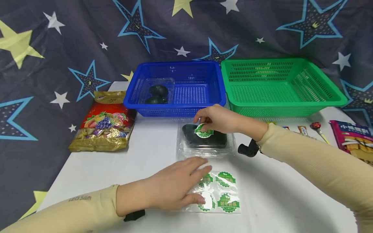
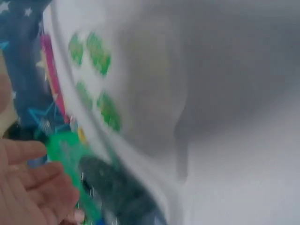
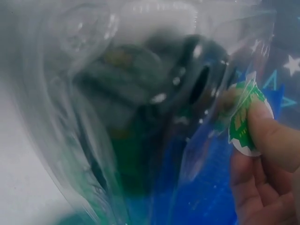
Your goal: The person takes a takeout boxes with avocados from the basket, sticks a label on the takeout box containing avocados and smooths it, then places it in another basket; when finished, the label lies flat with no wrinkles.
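Note:
A round green-and-white sticker [image 1: 203, 130] is pinched between the thumb and fingers of my right hand [image 1: 220, 119]. It is over the lid of a clear plastic box [image 1: 186, 150], whose dark contents [image 1: 215, 139] show through. In the right wrist view, the sticker [image 3: 243, 123] appears at the box's edge. My left hand [image 1: 172, 186] is open, fingers spread and relaxed, above a sheet of stickers [image 1: 214, 208] with several green labels. Part of that sheet is hidden beneath the fingers. The left wrist view is blurred but shows the left palm [image 2: 33, 192] holding nothing.
A blue basket [image 1: 175, 106] at the back holds another clear box [image 1: 170, 85] with dark rounded items. Beside it stands a green basket [image 1: 279, 104]. A red-and-gold bag [image 1: 103, 129] lies left; a lollipop [image 1: 315, 125] and a purple packet [image 1: 352, 136] lie right.

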Tool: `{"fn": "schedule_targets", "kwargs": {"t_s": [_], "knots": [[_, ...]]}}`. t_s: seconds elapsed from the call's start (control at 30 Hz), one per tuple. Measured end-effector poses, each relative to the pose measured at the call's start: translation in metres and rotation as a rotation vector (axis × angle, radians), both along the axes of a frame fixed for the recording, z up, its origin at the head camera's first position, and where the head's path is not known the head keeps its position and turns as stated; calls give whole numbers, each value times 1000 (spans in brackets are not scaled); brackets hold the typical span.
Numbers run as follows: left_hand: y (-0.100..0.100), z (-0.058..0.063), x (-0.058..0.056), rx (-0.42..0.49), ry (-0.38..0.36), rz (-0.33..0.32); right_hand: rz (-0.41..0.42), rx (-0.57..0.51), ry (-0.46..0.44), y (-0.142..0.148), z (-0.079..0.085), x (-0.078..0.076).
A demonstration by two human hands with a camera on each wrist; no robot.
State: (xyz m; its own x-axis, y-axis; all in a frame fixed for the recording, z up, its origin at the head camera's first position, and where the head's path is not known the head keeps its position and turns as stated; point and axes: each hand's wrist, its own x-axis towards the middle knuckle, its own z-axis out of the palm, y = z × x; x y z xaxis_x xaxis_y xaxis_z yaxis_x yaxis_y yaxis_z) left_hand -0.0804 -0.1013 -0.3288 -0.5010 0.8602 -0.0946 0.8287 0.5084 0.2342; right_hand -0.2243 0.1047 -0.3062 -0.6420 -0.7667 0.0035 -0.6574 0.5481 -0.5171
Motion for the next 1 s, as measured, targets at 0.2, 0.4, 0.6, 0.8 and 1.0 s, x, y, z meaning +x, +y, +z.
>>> {"fn": "schedule_targets", "kwargs": {"t_s": [0.2,0.4,0.6,0.8,1.0], "knots": [[-9,4,-43,-7,141,128,15,11,19,1,-3,-1],[-20,-4,-70,-85,57,104,20,24,26,1,-7,2],[-24,-5,-74,-81,5,71,4,35,45,0,-10,3],[-23,-11,-72,-81,51,56,37,25,197,3,-13,9],[-22,-13,-71,-132,100,71,150,129,438,14,-20,20]]}}
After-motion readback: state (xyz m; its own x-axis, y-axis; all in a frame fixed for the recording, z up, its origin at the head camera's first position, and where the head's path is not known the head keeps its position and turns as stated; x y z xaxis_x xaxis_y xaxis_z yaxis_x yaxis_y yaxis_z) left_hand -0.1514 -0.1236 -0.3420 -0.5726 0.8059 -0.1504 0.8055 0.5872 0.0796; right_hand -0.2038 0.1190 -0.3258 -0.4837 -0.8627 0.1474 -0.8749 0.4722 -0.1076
